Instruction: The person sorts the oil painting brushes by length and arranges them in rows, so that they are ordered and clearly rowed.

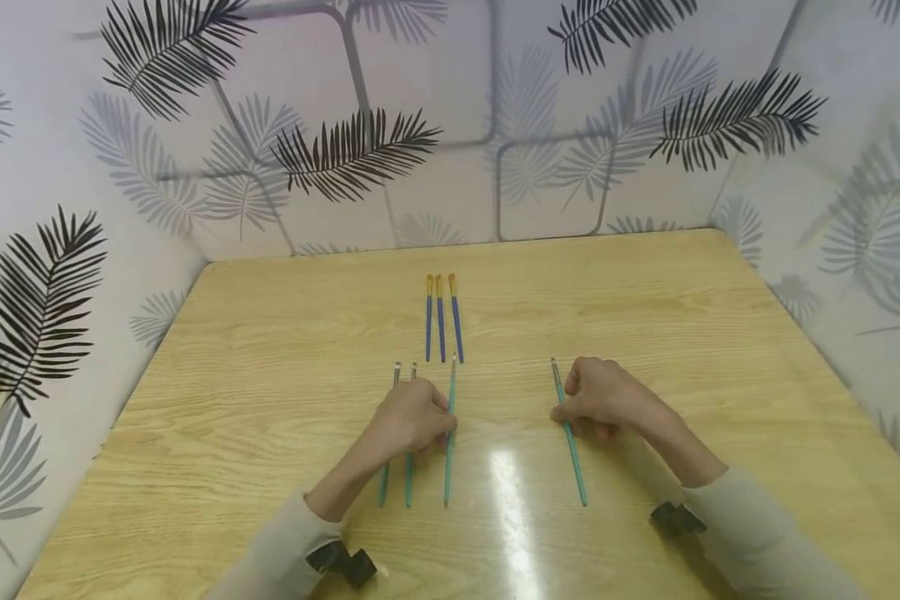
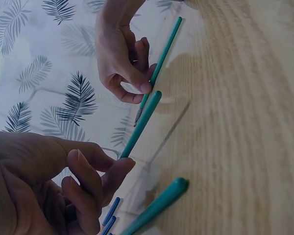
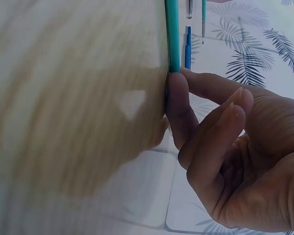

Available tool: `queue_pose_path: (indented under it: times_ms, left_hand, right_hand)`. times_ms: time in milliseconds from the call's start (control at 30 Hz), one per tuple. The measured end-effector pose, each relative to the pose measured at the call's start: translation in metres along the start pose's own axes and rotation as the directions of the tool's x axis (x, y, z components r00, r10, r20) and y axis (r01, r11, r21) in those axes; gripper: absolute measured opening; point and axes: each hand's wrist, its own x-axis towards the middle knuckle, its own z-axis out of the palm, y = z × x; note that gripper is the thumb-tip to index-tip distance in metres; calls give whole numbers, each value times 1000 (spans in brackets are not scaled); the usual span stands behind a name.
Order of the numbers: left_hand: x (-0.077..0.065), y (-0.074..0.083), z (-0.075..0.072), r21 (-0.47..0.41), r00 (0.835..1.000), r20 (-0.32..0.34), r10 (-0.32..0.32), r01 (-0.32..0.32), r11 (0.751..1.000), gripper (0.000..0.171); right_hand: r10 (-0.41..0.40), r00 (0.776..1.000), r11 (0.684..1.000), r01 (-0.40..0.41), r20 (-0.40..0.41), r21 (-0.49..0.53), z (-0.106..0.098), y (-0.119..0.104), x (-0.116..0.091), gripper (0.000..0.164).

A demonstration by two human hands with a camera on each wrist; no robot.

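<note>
My left hand (image 1: 414, 417) pinches a thin teal paintbrush (image 1: 447, 471) between thumb and finger, its bristle end pointing toward the wall. In the left wrist view that brush's handle (image 2: 139, 125) rises at a slant from the fingertips. Two more teal paintbrushes, a left one (image 1: 383, 490) and a right one (image 1: 408, 487), lie partly hidden beneath the left hand. On the right, my right hand (image 1: 607, 396) pinches another teal paintbrush (image 1: 576, 467) near its middle. The right wrist view shows its handle (image 3: 172, 39) close along the tabletop.
Three blue paintbrushes (image 1: 441, 325) with golden bristles lie side by side farther back on the wooden table (image 1: 270, 333). Leaf-patterned walls (image 1: 450, 108) border the table at the back and sides. Dark straps (image 1: 341, 562) sit at the sleeves.
</note>
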Motion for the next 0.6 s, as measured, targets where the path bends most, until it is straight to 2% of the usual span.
queue_pose_path:
  times_ms: [67,300,600]
  left_hand:
    - [-2,-2,0,-3,1000,-7,12,-12,1000,19]
    - [-6,-3,-1,-20,1000,-15,-15,15,1000,16]
    - [-8,-6,-2,-14,1000,-15,-18,18,1000,15]
  right_hand:
    - [-18,1000,1000,18,6,-17,1,-2,0,23]
    - [-101,995,992,101,5,-74,4,-4,-1,33]
    - [-91,996,990,91,1,-108,10,-10,-4,35]
